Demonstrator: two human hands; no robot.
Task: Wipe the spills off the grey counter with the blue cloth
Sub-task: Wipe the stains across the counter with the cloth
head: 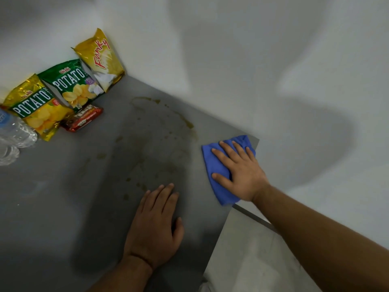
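The grey counter carries brownish spill stains across its middle, with a darker ring toward the wall. A folded blue cloth lies at the counter's right corner. My right hand presses flat on the cloth, fingers spread over it. My left hand rests palm down on the bare counter in front of the stains, holding nothing.
Against the back wall stand a yellow Funky bag, a green potato chip bag and a yellow potato chip bag. A small red packet lies before them. Clear plastic bottles sit at the left edge. The counter's edge drops to the floor on the right.
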